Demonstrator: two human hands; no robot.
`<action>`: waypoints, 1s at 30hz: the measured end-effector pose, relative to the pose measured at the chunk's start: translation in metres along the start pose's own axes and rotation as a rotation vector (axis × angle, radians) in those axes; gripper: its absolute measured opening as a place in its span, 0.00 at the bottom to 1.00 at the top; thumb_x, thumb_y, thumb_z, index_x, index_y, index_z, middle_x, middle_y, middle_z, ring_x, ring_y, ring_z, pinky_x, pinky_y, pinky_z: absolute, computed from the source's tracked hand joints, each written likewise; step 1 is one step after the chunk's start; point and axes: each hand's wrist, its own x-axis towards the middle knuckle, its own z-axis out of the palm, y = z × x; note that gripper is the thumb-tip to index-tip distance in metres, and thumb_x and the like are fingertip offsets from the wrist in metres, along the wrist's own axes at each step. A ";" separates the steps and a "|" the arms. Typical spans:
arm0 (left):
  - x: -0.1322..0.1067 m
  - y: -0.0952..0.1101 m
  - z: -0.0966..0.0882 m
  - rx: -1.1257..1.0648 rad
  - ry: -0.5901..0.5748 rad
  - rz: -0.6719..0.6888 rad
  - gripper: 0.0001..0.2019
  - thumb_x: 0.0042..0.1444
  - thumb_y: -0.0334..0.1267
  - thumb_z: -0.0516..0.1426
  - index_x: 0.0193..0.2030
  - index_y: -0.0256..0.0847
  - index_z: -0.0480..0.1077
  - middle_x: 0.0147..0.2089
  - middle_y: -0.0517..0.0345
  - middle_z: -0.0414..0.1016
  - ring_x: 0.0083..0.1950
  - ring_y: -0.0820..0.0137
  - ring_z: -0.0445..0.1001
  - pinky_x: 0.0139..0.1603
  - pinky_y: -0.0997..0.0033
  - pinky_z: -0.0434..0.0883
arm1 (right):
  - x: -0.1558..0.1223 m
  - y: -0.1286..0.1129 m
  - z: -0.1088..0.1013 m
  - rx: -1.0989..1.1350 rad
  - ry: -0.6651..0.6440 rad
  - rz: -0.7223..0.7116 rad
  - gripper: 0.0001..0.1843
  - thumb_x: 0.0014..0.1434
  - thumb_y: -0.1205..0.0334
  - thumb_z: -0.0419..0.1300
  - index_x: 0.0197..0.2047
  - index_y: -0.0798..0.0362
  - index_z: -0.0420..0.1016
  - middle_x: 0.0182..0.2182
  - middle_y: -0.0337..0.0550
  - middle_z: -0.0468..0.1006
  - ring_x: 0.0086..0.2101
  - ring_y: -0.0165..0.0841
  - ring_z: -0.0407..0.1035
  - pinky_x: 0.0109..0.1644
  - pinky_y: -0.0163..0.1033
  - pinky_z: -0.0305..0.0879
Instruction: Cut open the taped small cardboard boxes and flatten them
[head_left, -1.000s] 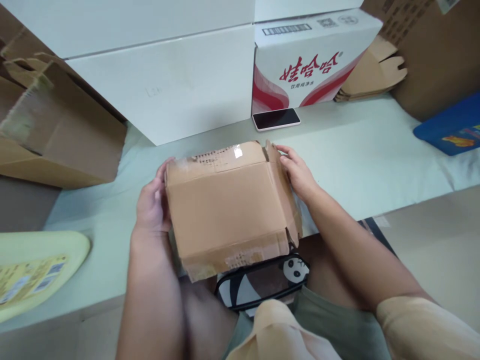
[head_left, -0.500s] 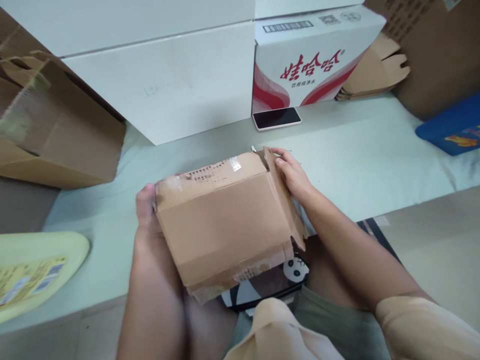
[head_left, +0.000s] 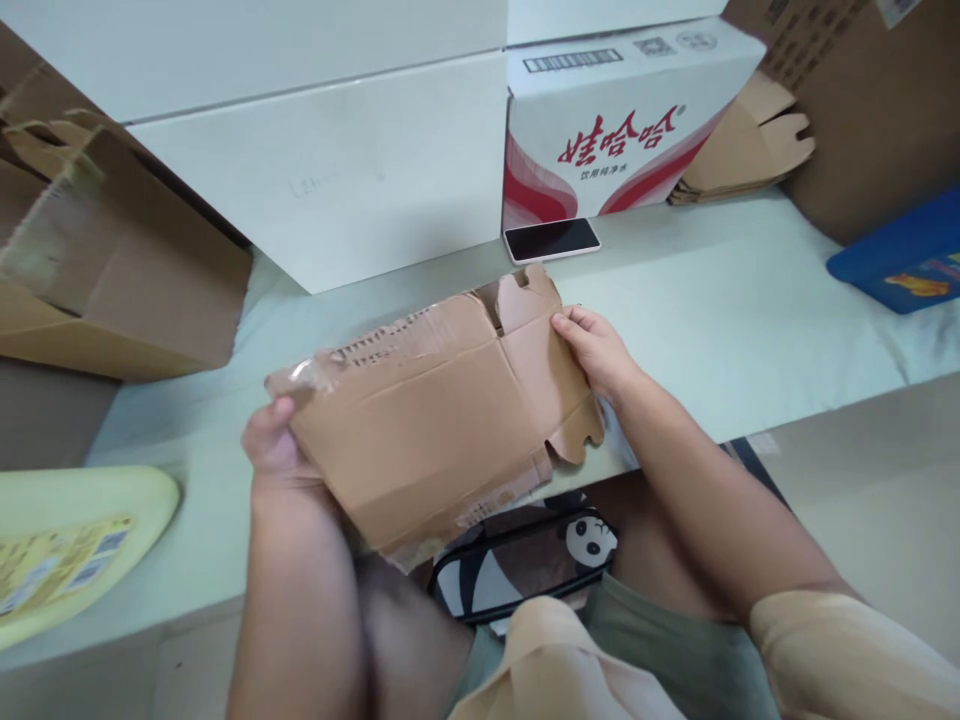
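Note:
A brown cardboard box [head_left: 420,420], partly flattened, is held tilted above the table's front edge. Tape and dark print run along its far side, and its right-end flaps are spread outward. My left hand [head_left: 276,440] grips the left end, thumb on top and the other fingers mostly hidden. At the right, my right hand [head_left: 596,350] pinches the outspread flap, with the thumb on its upper face. Below the box, on my lap side, lies a dark item with a panda print [head_left: 525,560], partly covered by the box.
A phone [head_left: 552,240] lies before a white and red carton [head_left: 622,140]. White boxes [head_left: 360,180] stand behind. Brown cartons [head_left: 165,260] are at left, flattened cardboard [head_left: 739,150] at back right. A yellow-green container [head_left: 90,540] and a blue object [head_left: 900,262] flank the pale green tablecloth [head_left: 712,330].
The box has become flatter and shifted slightly left. Its right-end flap has swung outward and now lies nearly level with the top panel. My left hand moved left and down.

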 end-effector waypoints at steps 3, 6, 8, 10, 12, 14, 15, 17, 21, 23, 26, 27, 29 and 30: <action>0.000 -0.004 -0.006 0.090 -0.001 -0.112 0.21 0.23 0.42 0.75 0.30 0.44 0.81 0.28 0.57 0.84 0.32 0.55 0.84 0.33 0.59 0.84 | 0.003 -0.002 -0.008 -0.070 0.030 -0.024 0.29 0.42 0.36 0.76 0.30 0.49 0.69 0.23 0.31 0.72 0.25 0.28 0.62 0.30 0.35 0.59; 0.002 -0.006 -0.006 0.140 -0.053 -0.178 0.22 0.24 0.36 0.76 0.33 0.41 0.81 0.28 0.57 0.85 0.23 0.64 0.80 0.23 0.71 0.78 | 0.005 -0.002 -0.015 -0.134 0.051 -0.036 0.28 0.44 0.37 0.75 0.30 0.49 0.68 0.22 0.31 0.70 0.24 0.28 0.60 0.29 0.35 0.56; 0.002 -0.006 -0.004 0.123 -0.090 -0.153 0.21 0.26 0.37 0.75 0.32 0.38 0.81 0.28 0.56 0.84 0.21 0.64 0.79 0.22 0.70 0.78 | 0.005 -0.002 -0.017 -0.154 0.051 -0.038 0.28 0.44 0.36 0.74 0.30 0.49 0.68 0.23 0.32 0.70 0.25 0.28 0.60 0.29 0.35 0.55; 0.001 -0.004 -0.001 0.083 -0.093 -0.113 0.19 0.27 0.38 0.75 0.30 0.37 0.80 0.25 0.56 0.83 0.20 0.64 0.78 0.23 0.67 0.80 | 0.004 -0.002 -0.016 -0.160 0.039 -0.039 0.29 0.43 0.36 0.74 0.31 0.49 0.68 0.23 0.33 0.70 0.25 0.28 0.60 0.30 0.35 0.56; -0.001 -0.001 0.003 0.015 -0.071 -0.063 0.17 0.28 0.38 0.73 0.29 0.38 0.80 0.26 0.57 0.82 0.20 0.65 0.77 0.31 0.60 0.84 | 0.003 -0.003 -0.015 -0.148 0.025 -0.044 0.30 0.42 0.35 0.75 0.31 0.49 0.68 0.24 0.33 0.70 0.26 0.28 0.60 0.31 0.35 0.56; -0.003 0.001 0.007 -0.072 -0.071 -0.007 0.17 0.29 0.37 0.72 0.31 0.40 0.80 0.28 0.58 0.83 0.24 0.65 0.79 0.44 0.53 0.86 | 0.002 -0.003 -0.012 -0.128 0.015 -0.062 0.32 0.42 0.32 0.75 0.31 0.49 0.68 0.24 0.32 0.70 0.26 0.28 0.59 0.31 0.35 0.57; -0.004 0.001 0.010 -0.108 -0.089 0.013 0.18 0.30 0.38 0.72 0.33 0.41 0.81 0.31 0.58 0.84 0.27 0.63 0.81 0.49 0.49 0.86 | 0.002 -0.003 -0.011 -0.119 0.009 -0.072 0.33 0.42 0.31 0.75 0.31 0.49 0.68 0.24 0.32 0.70 0.26 0.28 0.60 0.32 0.35 0.58; -0.006 0.002 0.013 -0.138 -0.156 0.012 0.24 0.31 0.41 0.72 0.41 0.41 0.83 0.36 0.54 0.86 0.36 0.56 0.85 0.56 0.44 0.84 | 0.001 -0.003 -0.010 -0.106 -0.019 -0.083 0.35 0.42 0.27 0.74 0.32 0.49 0.69 0.26 0.34 0.72 0.28 0.29 0.63 0.34 0.36 0.61; -0.011 0.001 0.012 -0.084 -0.229 -0.044 0.29 0.31 0.43 0.72 0.47 0.43 0.83 0.39 0.49 0.87 0.52 0.44 0.84 0.59 0.41 0.82 | 0.001 0.000 -0.009 -0.124 -0.081 -0.059 0.38 0.40 0.23 0.73 0.33 0.50 0.73 0.30 0.39 0.79 0.31 0.34 0.71 0.37 0.39 0.69; -0.012 -0.001 0.007 -0.053 -0.197 -0.019 0.26 0.32 0.43 0.73 0.43 0.46 0.82 0.35 0.50 0.85 0.51 0.44 0.84 0.56 0.42 0.83 | 0.001 0.000 -0.009 -0.130 -0.061 -0.081 0.39 0.41 0.22 0.72 0.35 0.50 0.75 0.31 0.40 0.80 0.32 0.35 0.72 0.37 0.40 0.71; -0.004 -0.006 0.000 0.025 -0.155 0.043 0.23 0.32 0.46 0.75 0.39 0.46 0.81 0.34 0.52 0.84 0.44 0.50 0.84 0.48 0.49 0.84 | 0.001 -0.003 -0.011 -0.131 0.090 -0.305 0.38 0.47 0.22 0.69 0.40 0.50 0.77 0.36 0.43 0.82 0.36 0.37 0.75 0.42 0.43 0.75; 0.001 -0.009 -0.001 0.066 -0.144 0.073 0.22 0.32 0.45 0.75 0.38 0.45 0.81 0.35 0.52 0.85 0.41 0.54 0.84 0.46 0.53 0.84 | -0.001 -0.005 -0.012 -0.146 0.173 -0.429 0.37 0.51 0.22 0.66 0.43 0.49 0.76 0.39 0.44 0.82 0.39 0.38 0.76 0.46 0.44 0.76; 0.012 -0.016 -0.001 0.175 -0.093 0.189 0.21 0.32 0.39 0.75 0.37 0.43 0.80 0.35 0.55 0.84 0.37 0.64 0.81 0.40 0.66 0.81 | -0.006 -0.007 -0.012 -0.212 0.353 -0.686 0.35 0.60 0.24 0.60 0.47 0.49 0.75 0.44 0.47 0.81 0.47 0.42 0.77 0.54 0.48 0.75; 0.018 -0.019 -0.001 0.237 -0.047 0.285 0.20 0.32 0.35 0.75 0.36 0.42 0.79 0.34 0.58 0.83 0.35 0.69 0.79 0.37 0.72 0.78 | -0.009 -0.006 -0.012 -0.251 0.433 -0.793 0.33 0.63 0.26 0.57 0.49 0.49 0.75 0.46 0.48 0.79 0.52 0.43 0.75 0.58 0.50 0.73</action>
